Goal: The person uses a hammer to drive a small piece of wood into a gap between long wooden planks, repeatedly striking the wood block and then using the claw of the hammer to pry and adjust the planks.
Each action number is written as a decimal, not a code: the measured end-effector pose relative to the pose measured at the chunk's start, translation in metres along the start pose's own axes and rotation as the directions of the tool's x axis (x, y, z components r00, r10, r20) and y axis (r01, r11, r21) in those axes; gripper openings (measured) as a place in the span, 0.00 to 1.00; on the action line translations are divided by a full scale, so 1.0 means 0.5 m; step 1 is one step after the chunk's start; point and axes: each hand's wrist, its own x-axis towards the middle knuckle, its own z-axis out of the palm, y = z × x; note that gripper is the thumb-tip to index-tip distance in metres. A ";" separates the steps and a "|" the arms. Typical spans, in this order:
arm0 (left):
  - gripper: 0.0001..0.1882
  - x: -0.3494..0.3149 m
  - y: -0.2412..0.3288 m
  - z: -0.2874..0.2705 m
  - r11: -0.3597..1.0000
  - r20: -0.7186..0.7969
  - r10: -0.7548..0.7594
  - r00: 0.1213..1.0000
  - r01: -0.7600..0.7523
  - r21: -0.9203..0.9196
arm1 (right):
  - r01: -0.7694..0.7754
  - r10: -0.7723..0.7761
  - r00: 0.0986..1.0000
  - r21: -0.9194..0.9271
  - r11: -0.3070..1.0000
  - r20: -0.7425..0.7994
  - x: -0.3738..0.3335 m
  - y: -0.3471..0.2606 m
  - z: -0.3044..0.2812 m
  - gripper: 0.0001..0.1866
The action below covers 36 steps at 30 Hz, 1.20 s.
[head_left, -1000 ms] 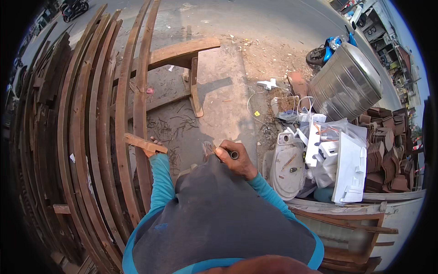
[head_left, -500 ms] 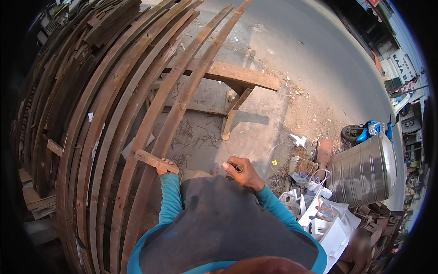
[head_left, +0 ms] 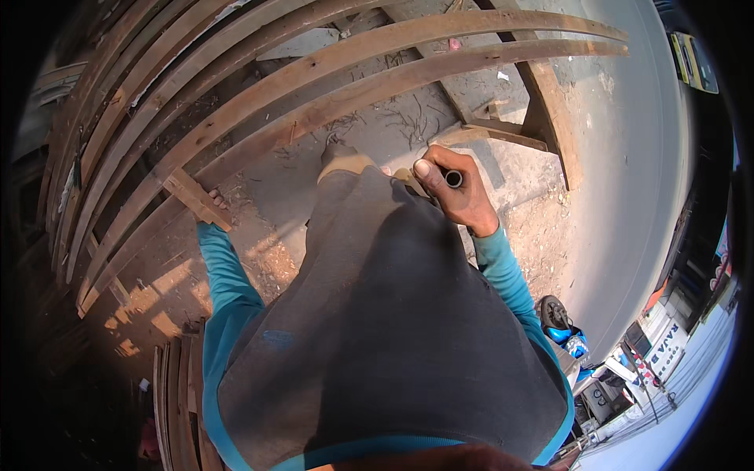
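Observation:
My left hand (head_left: 219,199) is closed around the end of a short wooden block (head_left: 193,198), mostly hidden beneath it. The block lies across two long wooden beams (head_left: 259,140), which look curved in this view. My right hand (head_left: 469,192), in front of my body, makes a fist around a tube (head_left: 453,179) with a round, hollow end. The tube's end sticks out beside the thumb; its other part is hidden by the hand.
More long beams (head_left: 149,78) are stacked to the left and far side. A wooden trestle (head_left: 554,118) supports the beams at the far right. Loose planks (head_left: 177,392) stand near my left side. Beyond the trestle runs a road (head_left: 620,165), and a blue motorbike (head_left: 567,334) is parked at right.
The view has turned, so the beams now run across it more sideways. Both hands keep their hold, and the block still rests across the beams.

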 end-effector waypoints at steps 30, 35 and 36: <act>0.52 0.084 -0.633 0.536 -0.065 -0.399 0.416 0.817 0.465 0.883 | 0.364 -0.414 0.625 0.222 0.905 0.662 0.303 -0.351 0.333 0.27; 0.35 0.100 -0.640 0.521 -0.067 -0.447 0.360 0.819 0.501 0.863 | 0.376 -0.195 0.636 -0.079 0.923 0.747 0.256 -0.362 0.513 0.29; 0.42 0.126 -0.639 0.506 -0.145 -0.400 0.363 0.841 0.475 0.868 | 0.394 -0.198 0.641 -0.097 0.914 0.742 0.259 -0.363 0.538 0.29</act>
